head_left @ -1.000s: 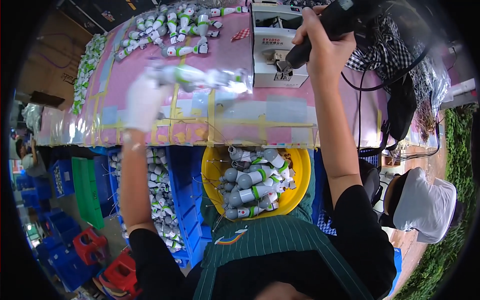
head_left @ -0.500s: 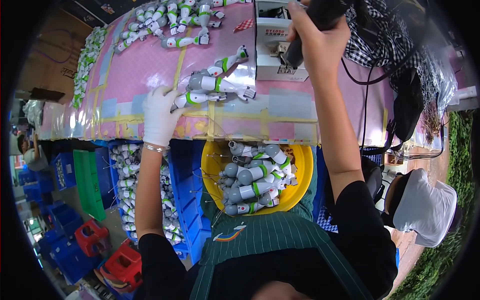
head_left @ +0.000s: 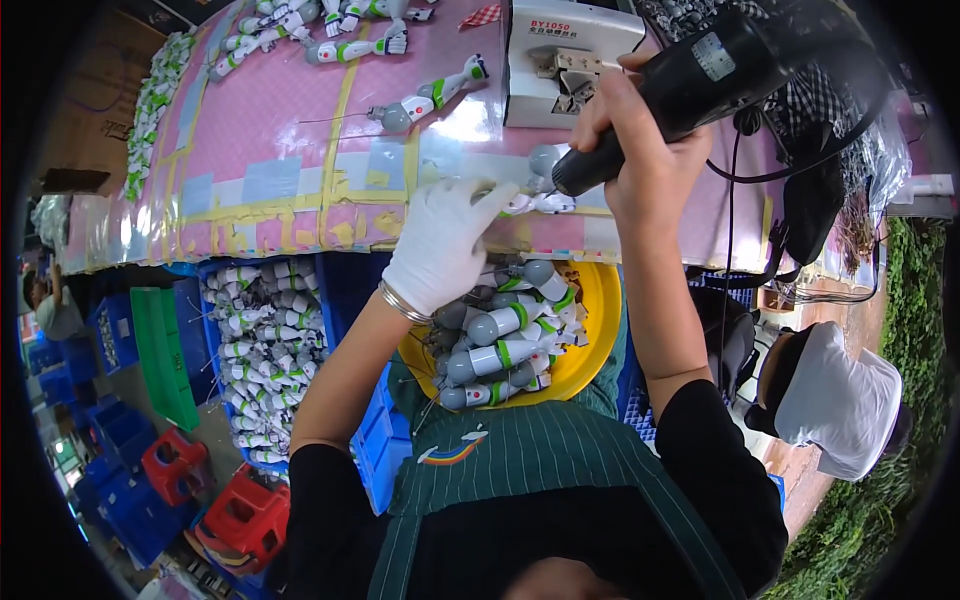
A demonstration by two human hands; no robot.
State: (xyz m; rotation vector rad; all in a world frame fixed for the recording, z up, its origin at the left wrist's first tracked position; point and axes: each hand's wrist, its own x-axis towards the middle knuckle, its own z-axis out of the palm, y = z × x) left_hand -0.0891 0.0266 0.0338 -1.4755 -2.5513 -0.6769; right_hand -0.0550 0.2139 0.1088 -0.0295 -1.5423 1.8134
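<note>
My left hand [head_left: 440, 240], in a white glove, is at the table's front edge with its fingers closed on a toy arm [head_left: 553, 203] in white, grey and green; the glove hides part of it. My bare right hand [head_left: 650, 150] grips a black electric screwdriver [head_left: 690, 85]. The screwdriver's tip points down-left, right at the toy arm beside a grey rounded part [head_left: 545, 160]. Another toy arm [head_left: 430, 100] lies alone on the pink table top, with a thin wire-like strand at its grey end.
Behind the screwdriver stands a white screw feeder [head_left: 530, 60]. A yellow basin [head_left: 605, 325] of toy arms sits at my lap, partly under my left wrist. Left of it is a blue crate [head_left: 325, 300] full of toy arms. More toy arms [head_left: 350, 48] lie at the back.
My left hand has moved right along the table edge with a toy arm. The screwdriver has come down from the screw feeder to that toy arm.
</note>
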